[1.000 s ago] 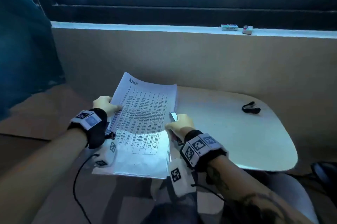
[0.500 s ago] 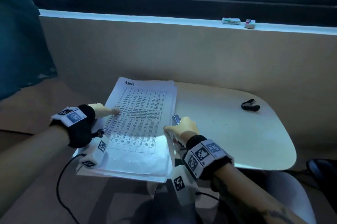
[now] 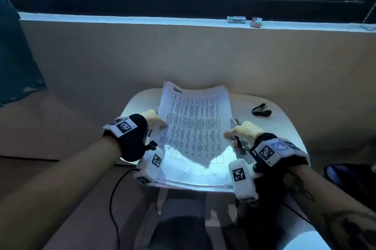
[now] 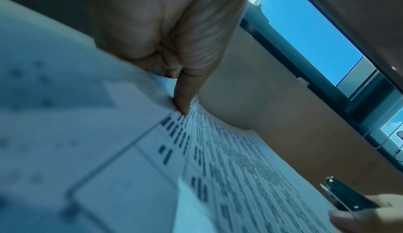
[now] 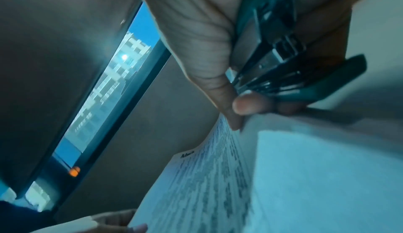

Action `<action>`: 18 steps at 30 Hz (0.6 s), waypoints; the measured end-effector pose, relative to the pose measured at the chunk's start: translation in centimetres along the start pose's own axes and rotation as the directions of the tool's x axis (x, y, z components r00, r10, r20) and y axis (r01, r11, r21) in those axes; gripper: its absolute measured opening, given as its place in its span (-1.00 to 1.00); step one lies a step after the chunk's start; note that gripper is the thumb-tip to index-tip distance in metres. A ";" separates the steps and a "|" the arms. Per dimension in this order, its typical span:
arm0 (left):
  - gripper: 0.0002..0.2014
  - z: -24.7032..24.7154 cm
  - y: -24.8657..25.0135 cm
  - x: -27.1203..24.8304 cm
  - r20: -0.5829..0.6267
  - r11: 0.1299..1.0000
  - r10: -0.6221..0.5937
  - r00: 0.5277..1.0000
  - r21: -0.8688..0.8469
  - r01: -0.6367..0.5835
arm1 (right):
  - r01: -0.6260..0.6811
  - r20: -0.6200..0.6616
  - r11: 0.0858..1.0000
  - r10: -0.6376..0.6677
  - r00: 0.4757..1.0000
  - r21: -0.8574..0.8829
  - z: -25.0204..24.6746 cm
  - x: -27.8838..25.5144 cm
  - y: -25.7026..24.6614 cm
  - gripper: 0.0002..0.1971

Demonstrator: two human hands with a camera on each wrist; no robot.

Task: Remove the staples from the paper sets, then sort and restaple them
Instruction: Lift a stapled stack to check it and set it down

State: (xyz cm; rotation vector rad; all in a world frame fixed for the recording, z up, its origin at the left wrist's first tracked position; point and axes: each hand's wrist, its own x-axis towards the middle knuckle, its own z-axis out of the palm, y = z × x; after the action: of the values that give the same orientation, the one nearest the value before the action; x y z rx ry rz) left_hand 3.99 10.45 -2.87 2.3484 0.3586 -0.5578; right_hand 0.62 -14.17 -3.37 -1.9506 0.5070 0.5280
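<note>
Squaring papers: left hand pinches left edge, thumb on top; right hand pinches right edge while curled round stapler. Stack bowed, lying on tabletop. Advice: jog edges flush before stapling, keep stapler nose off sheets. Remover sits well right.

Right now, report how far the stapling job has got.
Looks done: the white printed paper stack is gathered and squared on the small white table. In hand: the left hand and right hand pinch its side edges, the right also gripping the dark stapler. Left: restapling; no staple shows. The black staple remover lies aside.
</note>
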 end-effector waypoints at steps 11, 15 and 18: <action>-0.48 4.6 2.8 0.5 -0.150 0.997 0.040 0.988 -0.064 -0.050 | 0.087 -0.240 0.798 -0.281 0.929 -0.596 -1.5 -0.5 -0.8 -0.64; -0.32 5.3 3.3 -1.4 -0.242 0.944 0.246 0.939 0.278 -0.176 | 0.167 -0.077 0.824 -0.247 0.966 -0.542 1.5 -0.1 -2.1 -0.62; -0.28 6.9 2.9 -2.8 0.105 0.772 0.306 0.946 0.554 -0.311 | 0.131 0.005 0.765 -0.165 0.986 -0.630 3.3 0.9 -2.3 -0.52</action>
State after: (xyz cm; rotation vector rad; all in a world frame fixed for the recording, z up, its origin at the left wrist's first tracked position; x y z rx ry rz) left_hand 0.70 3.35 -4.48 2.8918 -0.2467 -0.5650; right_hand 2.19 -10.32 -3.54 -2.6305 0.2032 0.5969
